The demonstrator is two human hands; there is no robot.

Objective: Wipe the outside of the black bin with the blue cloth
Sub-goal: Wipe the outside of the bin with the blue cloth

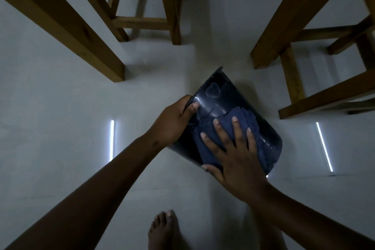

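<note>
The black bin is tipped on its side above the pale floor, its rim toward the upper left and its base toward the lower right. My left hand grips the rim, thumb on the outside wall. The blue cloth lies bunched on the bin's upper side. My right hand presses flat on the cloth with fingers spread, covering much of it.
Wooden table legs stand at the upper left and the upper right. A wooden stool is behind the bin, and another wooden frame is at the right. My bare foot is on the floor below.
</note>
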